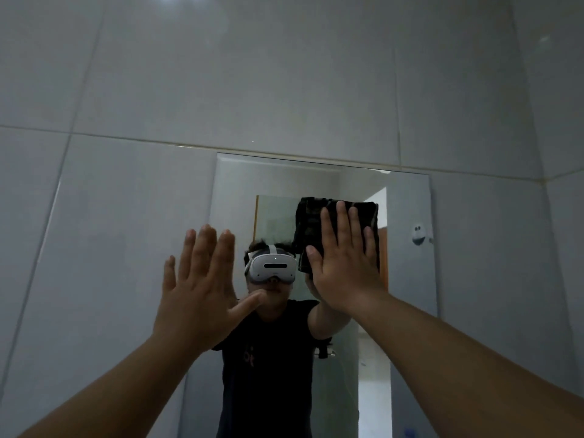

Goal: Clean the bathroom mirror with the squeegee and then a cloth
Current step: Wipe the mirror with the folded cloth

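A frameless rectangular mirror (407, 279) hangs on the grey tiled wall. My right hand (344, 263) lies flat, fingers spread, and presses a dark cloth (308, 216) against the upper middle of the glass. My left hand (202, 286) is flat and spread on the wall tiles at the mirror's left edge, its thumb over the glass, and holds nothing. The mirror reflects a person in a white headset and black shirt. No squeegee is in view.
Large grey wall tiles (284, 74) surround the mirror. The wall turns a corner at the far right (550, 184). A small white hook with two dark dots (418, 233) shows near the mirror's right edge. A bright doorway shows in the reflection.
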